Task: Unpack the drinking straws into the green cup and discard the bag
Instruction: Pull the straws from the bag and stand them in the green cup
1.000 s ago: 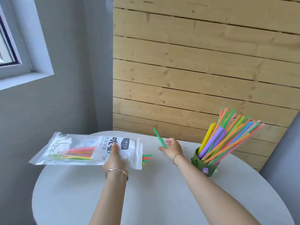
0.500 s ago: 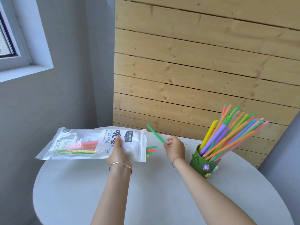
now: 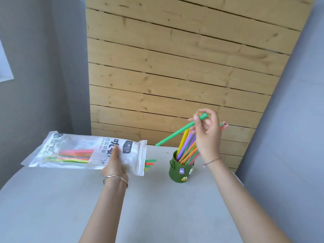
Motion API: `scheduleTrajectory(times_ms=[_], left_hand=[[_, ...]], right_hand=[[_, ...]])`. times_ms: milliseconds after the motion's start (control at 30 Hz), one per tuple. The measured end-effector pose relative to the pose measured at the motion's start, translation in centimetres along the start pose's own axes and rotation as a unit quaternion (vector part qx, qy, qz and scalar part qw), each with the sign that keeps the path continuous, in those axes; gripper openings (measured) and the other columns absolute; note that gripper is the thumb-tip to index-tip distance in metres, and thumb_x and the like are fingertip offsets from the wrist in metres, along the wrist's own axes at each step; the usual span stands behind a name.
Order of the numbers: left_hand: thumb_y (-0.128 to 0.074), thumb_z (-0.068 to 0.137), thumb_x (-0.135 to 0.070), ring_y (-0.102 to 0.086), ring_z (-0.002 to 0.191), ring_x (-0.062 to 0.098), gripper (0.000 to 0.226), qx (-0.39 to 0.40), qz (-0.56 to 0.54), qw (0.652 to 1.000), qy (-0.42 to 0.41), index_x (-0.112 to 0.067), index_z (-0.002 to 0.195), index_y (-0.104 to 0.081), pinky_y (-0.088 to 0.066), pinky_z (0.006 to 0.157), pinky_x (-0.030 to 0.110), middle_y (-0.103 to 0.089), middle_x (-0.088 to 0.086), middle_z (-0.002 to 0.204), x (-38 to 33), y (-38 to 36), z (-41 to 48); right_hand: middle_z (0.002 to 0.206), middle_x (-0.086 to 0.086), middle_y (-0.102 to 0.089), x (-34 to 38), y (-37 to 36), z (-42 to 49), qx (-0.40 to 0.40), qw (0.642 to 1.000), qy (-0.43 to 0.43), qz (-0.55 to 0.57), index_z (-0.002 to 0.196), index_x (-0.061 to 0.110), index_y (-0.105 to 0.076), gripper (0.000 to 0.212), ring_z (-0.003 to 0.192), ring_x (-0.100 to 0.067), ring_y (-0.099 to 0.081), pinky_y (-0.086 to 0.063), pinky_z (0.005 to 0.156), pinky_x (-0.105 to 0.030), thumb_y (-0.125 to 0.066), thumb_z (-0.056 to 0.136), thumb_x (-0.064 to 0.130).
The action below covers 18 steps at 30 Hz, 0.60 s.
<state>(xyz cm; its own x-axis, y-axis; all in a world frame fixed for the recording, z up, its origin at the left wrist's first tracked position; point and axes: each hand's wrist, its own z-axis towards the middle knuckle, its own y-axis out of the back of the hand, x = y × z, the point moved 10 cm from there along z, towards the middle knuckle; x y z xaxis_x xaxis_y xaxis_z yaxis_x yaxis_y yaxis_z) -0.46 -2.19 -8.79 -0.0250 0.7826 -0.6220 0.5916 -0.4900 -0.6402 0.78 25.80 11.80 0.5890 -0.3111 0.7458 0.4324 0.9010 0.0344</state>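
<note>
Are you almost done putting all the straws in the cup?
About partway. Done: many colourful straws stand in the green cup. In hand: the right hand pinches one green straw above the cup, while the left hand holds the bag. Left: the remaining straws lie inside the bag, some poking out of its end, and the bag is not yet thrown away.

"Drink Straw" on bag

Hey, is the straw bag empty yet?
No, coloured straws lie inside the bag, and a few ends poke out of its open end by the left hand.
</note>
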Motion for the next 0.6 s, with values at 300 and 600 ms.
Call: scheduleTrajectory(times_ms=[300,600], left_hand=[[-0.069,0.085,-0.024,-0.063,0.101,0.015,0.039,0.045,0.014,0.998,0.045,-0.012,0.121,-0.06,-0.048,0.096,0.03,-0.065,-0.001,0.118,4.0,-2.4,-2.2],[-0.069,0.086,-0.022,-0.064,0.097,0.014,0.032,0.047,0.009,0.998,0.048,-0.013,0.115,-0.062,-0.049,0.093,0.031,-0.066,-0.001,0.116,4.3,-2.9,-1.9]], right_hand=[[0.077,-0.004,-0.063,-0.3,4.9,0.0,-0.004,0.982,0.047,-0.184,0.112,0.029,-0.052,0.019,0.059,-0.03,-0.056,-0.051,0.064,-0.052,-0.044,0.097,0.022],[0.065,0.014,-0.051,-3.7,2.9,-1.1,0.066,0.964,0.036,-0.256,0.119,0.02,-0.06,0.027,0.053,-0.012,-0.047,-0.04,0.056,-0.029,-0.053,0.094,0.023]])
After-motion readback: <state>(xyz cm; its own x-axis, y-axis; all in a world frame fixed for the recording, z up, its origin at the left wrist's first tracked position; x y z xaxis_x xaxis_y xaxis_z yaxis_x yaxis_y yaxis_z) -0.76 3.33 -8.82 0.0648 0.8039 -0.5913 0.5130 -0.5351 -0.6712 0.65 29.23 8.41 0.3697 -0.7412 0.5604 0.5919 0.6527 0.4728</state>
